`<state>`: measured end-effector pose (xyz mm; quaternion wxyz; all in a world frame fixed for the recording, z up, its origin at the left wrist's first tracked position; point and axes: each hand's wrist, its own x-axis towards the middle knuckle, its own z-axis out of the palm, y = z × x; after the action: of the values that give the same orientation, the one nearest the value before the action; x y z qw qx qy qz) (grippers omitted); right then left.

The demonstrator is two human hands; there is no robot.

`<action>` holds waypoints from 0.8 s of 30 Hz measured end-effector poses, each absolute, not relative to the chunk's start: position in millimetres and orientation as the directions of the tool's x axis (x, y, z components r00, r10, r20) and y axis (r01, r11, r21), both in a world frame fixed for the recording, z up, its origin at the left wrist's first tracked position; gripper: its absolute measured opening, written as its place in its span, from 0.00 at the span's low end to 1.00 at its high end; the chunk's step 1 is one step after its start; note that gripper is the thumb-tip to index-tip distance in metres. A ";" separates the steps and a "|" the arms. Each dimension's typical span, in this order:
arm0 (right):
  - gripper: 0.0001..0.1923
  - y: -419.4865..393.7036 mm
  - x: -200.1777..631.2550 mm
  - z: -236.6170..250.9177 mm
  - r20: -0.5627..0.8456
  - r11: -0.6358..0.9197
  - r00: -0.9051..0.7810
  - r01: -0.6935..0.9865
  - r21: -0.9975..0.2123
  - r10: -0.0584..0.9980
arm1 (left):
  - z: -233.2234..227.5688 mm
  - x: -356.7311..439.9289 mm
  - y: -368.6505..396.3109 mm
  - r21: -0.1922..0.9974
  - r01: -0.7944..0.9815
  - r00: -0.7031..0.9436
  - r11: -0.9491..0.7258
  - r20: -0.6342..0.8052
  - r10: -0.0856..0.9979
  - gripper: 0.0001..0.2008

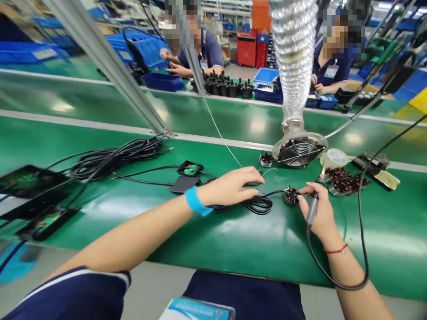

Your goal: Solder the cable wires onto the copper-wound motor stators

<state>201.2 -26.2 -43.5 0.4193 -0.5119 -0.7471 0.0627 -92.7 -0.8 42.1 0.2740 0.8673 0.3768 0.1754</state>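
- The left hand (233,186) lay palm down, fingers loosely spread over a coiled black cable (256,205), pinning it to the green bench (233,240).
- The right hand (318,213) gripped a soldering iron (314,208), fingertips touching a small copper-wound stator (291,196) at the hand's 10 o'clock.
- More stators (345,181) were piled at its 2 o'clock, near the extractor fan (299,152).

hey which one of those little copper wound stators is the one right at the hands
The single stator lying alone on the green mat, touched by the right hand holding the soldering iron. The other stators sit heaped farther right; one sits by the fan.
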 end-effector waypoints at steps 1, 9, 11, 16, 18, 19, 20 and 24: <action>0.20 -27.3 197.4 -43.2 0.542 0.474 -0.151 0.708 -0.524 0.826 | 35.5 -74.8 0.6 0.640 0.533 0.671 -0.553 0.079 0.737 0.16; 0.18 -37.7 170.9 -41.7 0.482 0.442 -0.159 0.703 -0.558 0.862 | 2.2 -11.3 26.2 0.894 0.296 0.624 0.338 -0.448 0.640 0.08; 0.18 -40.5 167.6 -40.8 0.481 0.414 -0.118 0.707 -0.573 0.868 | 0.4 -10.9 27.5 0.861 0.204 0.624 0.466 -0.481 0.616 0.08; 0.20 -45.1 160.8 -36.3 0.508 0.400 -0.068 0.710 -0.580 0.858 | -2.8 -14.1 25.4 0.802 0.112 0.642 0.586 -0.509 0.573 0.07; 0.22 -46.2 158.4 -34.9 0.552 0.437 -0.074 0.702 -0.562 0.830 | -2.8 -14.6 24.8 0.795 0.088 0.639 0.601 -0.508 0.578 0.06; 0.22 -46.7 157.5 -34.4 0.571 0.453 -0.074 0.695 -0.559 0.818 | -2.3 -14.7 24.8 0.789 0.079 0.638 0.609 -0.510 0.578 0.05; 0.24 -47.3 156.7 -34.1 0.579 0.463 -0.071 0.682 -0.566 0.813 | -1.6 -14.7 25.0 0.782 0.074 0.639 0.618 -0.513 0.573 0.05; 0.26 -48.5 156.3 -33.7 0.527 0.456 -0.034 0.550 -0.700 0.849 | 2.0 -15.1 26.1 0.773 0.078 0.658 0.629 -0.514 0.551 0.07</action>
<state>156.3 -48.5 -33.7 0.4844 -0.4982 -0.7024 0.1544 -15.1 26.1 2.0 0.8152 0.4053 0.3875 0.1451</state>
